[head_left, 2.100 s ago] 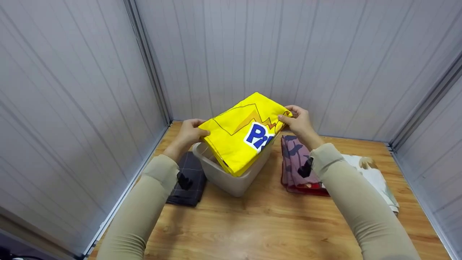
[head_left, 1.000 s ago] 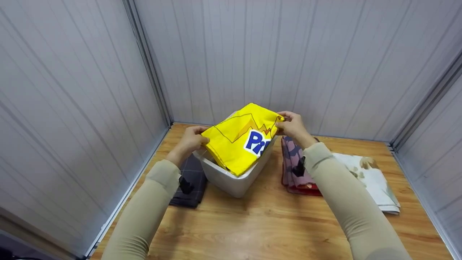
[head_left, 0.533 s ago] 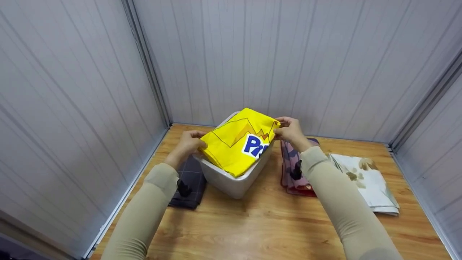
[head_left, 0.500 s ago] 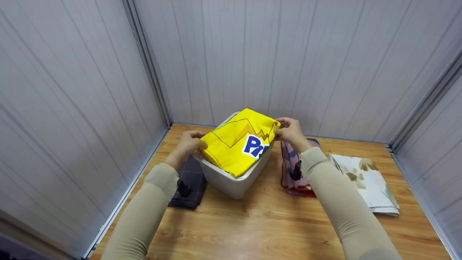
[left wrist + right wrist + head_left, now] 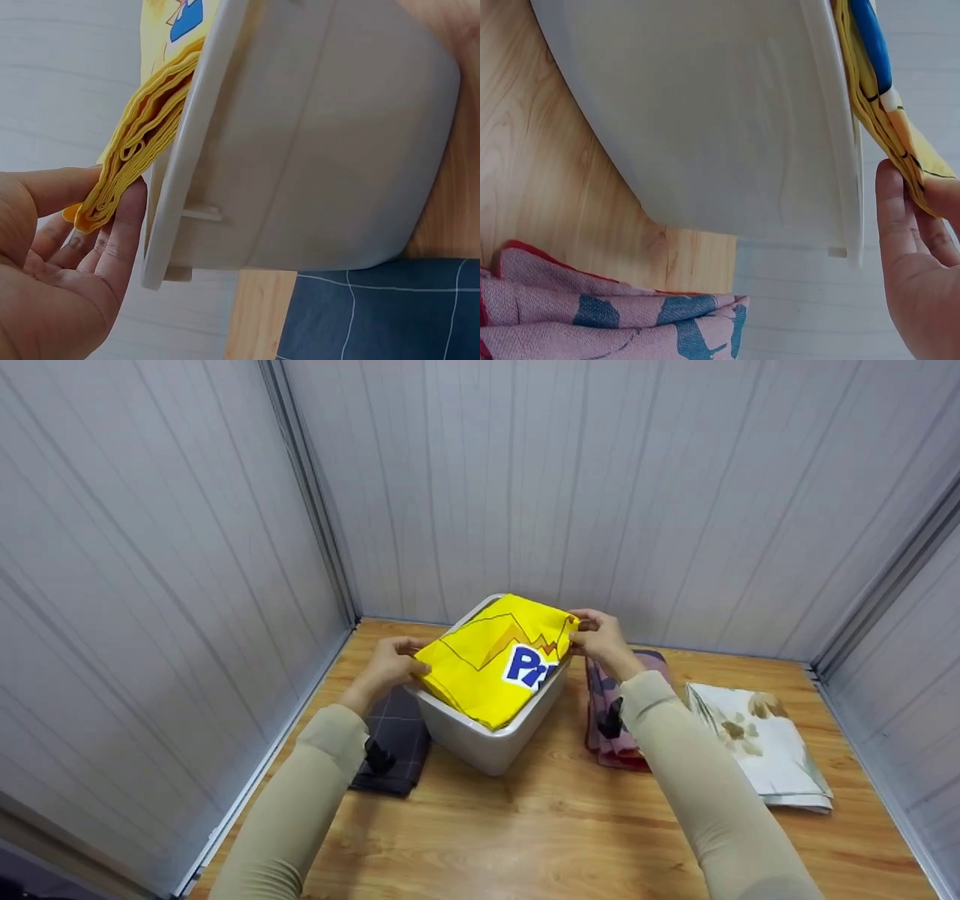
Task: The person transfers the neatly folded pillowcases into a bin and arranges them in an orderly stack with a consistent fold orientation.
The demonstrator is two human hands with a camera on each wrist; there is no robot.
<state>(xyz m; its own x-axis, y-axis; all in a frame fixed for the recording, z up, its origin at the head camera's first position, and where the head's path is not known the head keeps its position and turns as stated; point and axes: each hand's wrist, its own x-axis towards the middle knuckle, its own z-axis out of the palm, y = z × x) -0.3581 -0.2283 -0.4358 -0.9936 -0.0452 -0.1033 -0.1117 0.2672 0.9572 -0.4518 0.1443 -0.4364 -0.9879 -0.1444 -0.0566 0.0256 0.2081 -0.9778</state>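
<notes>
- Box (image 5: pixel 484 746) stands toward the counter's (image 5: pixel 540 832) back edge, left of the middle; the yellow cloth (image 5: pixel 487 660), folded with its print up, lies across its mouth.
- Our left grip (image 5: pixel 388 664) is closed to a pinch on the near-left fold, thumb on one side of the stacked layers and fingers on the other, just beside the rim (image 5: pixel 187 150).
- Our right grip (image 5: pixel 602 643) pinches the opposite corner in the same way, so both ends are secured and held above the rim.
- The step in hand, we judge, is lowering the fold into the box. We would do well to bring both ends down at one pace, so that the layers do not fan apart.
- The front corner sits right by the box's front corner; whether it touches there we cannot tell. We should tuck it inside before letting go, or it may catch and crease.
- Loosening both sides together, then pressing flat, should keep the fold square.
- We should keep our wrists off the dark cloth (image 5: pixel 397 750) toward the left edge and the pink cloth (image 5: pixel 630 311) right of the box; the white cloth (image 5: pixel 772 750), near the right edge, is well apart.
</notes>
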